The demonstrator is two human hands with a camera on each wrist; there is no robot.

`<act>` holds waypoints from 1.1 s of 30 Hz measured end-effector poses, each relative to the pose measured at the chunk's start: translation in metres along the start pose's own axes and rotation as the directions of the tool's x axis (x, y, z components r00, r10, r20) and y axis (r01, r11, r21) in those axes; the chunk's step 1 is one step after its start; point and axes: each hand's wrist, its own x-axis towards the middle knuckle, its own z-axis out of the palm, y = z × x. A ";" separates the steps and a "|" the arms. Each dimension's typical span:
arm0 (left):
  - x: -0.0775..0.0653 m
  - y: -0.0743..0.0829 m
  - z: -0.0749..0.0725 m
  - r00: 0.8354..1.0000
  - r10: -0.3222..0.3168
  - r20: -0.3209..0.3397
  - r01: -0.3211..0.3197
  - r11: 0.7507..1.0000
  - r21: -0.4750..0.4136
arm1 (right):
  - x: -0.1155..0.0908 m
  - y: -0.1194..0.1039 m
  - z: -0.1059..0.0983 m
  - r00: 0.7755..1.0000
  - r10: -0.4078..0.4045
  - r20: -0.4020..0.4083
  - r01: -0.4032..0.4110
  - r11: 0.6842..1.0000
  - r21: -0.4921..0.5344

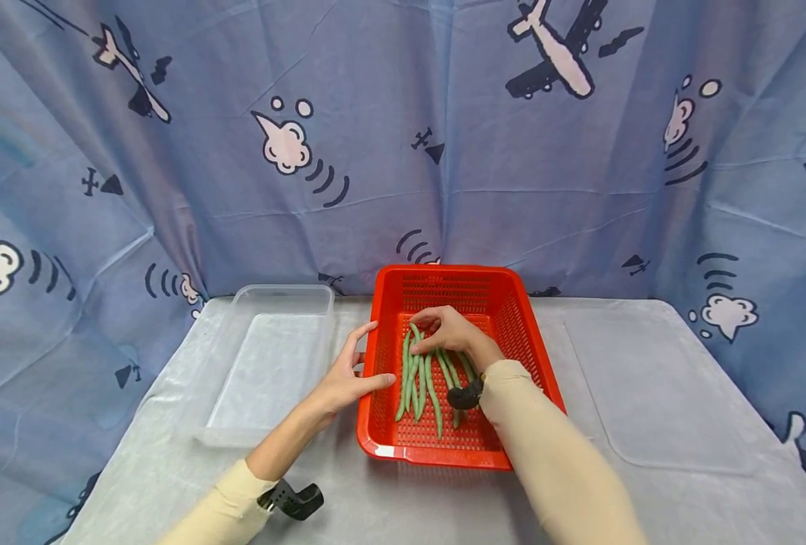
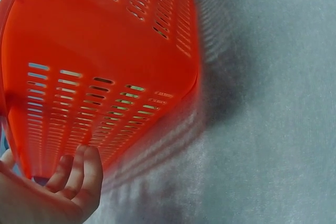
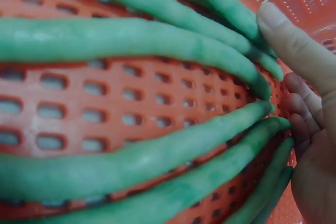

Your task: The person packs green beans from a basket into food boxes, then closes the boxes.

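Several long green beans point(image 1: 433, 390) lie lengthwise, side by side, on the floor of a red perforated plastic basket point(image 1: 437, 456). My left hand point(image 1: 341, 382) grips the basket's left side, its thumb over the rim. In the left wrist view, the other fingers point(image 2: 92, 169) curl against the outer wall. Inside the basket, my right hand point(image 1: 446, 331) reaches down to the far ends of the beans. In the right wrist view, its thumb point(image 3: 286, 35) presses one green bean point(image 3: 226, 3), with the fingers curled beyond the bean tips. The fingertips' contact is partly hidden.
Left of the basket stands a clear plastic container point(image 1: 266, 431). A translucent flat sheet or lid point(image 1: 661, 386) lies at the right. A pale cloth point(image 1: 403, 507) covers the table, and a blue patterned curtain point(image 1: 389, 151) hangs close behind.
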 end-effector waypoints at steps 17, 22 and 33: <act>0.001 -0.001 0.002 1.000 0.004 -0.010 -0.004 1.000 -0.012 | 0.002 -0.008 -0.002 0.993 -0.110 -0.041 0.117 0.966 0.229; 0.002 0.000 0.002 1.000 0.010 -0.003 -0.010 1.000 -0.014 | 0.002 -0.015 -0.009 0.992 -0.104 -0.076 0.121 0.956 0.266; 0.000 -0.002 0.002 1.000 -0.005 -0.009 0.005 1.000 -0.013 | 0.001 -0.037 -0.021 0.998 0.018 -0.066 0.023 0.818 0.575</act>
